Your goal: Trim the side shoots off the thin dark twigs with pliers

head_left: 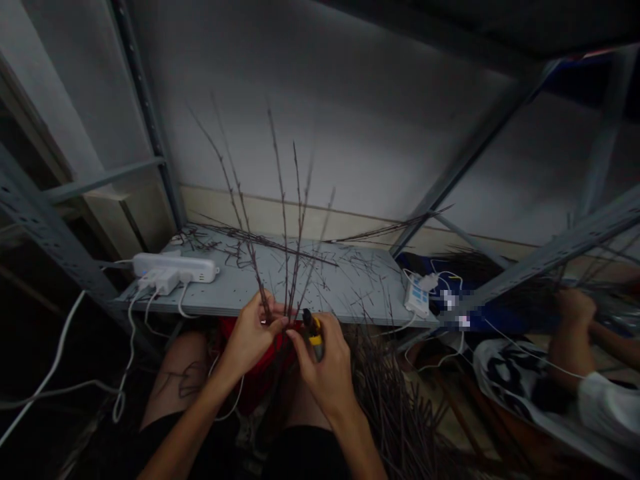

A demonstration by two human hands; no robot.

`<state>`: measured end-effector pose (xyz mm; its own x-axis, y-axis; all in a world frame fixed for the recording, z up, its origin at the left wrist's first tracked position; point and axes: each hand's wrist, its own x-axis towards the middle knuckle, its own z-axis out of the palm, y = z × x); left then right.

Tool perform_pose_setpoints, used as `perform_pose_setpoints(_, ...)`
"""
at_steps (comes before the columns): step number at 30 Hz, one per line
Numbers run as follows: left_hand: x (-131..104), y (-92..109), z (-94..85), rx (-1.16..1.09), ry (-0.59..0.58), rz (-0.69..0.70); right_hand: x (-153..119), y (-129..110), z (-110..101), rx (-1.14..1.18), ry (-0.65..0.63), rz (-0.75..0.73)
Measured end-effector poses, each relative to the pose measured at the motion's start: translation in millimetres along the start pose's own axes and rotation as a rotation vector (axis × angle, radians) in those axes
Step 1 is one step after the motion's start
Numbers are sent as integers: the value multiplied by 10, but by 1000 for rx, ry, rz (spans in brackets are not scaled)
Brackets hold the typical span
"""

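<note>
Thin dark twigs (287,267) stand upright in front of me, fanning out toward the wall. My left hand (254,333) is closed around the lower part of some of them. In the palm of my right hand (325,363) lies a small yellow-and-black hand tool, seemingly pruning shears (314,332); its blades are mostly hidden. The thumb and fingertips of that hand also touch the twig stems, close to my left fingers. Both hands are just before the front edge of the grey metal shelf (235,293), above my knees.
Long twigs and short clippings (230,237) are scattered over the shelf. A white power strip (175,268) with cables sits left, another power strip (417,297) right. A large twig bundle (390,400) stands beside my right leg. Another person's hand (575,307) is at far right.
</note>
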<state>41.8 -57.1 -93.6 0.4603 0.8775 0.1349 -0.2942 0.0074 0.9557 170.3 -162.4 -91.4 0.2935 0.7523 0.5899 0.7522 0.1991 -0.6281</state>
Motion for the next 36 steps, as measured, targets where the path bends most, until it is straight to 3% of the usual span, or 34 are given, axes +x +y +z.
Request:
perform_pose_setpoints(7,-65,14,-72,9,12,-24,89,92,202,-56,-32,-1)
perform_pose_setpoints(19,-68,-109,-231,-11,33,-129,90,274,271,-194,-71,-34)
perform_pose_setpoints(23,-47,-106,-223,-22,1,-160,80,292,279,-153,-68,23)
perform_pose_setpoints(29,-18,-51,-164,-15,-8,-167,60,199,225,53,-26,222)
perform_pose_setpoints(36,5,-84,-126,-77,-32,-178,52,290,280,108,17,294)
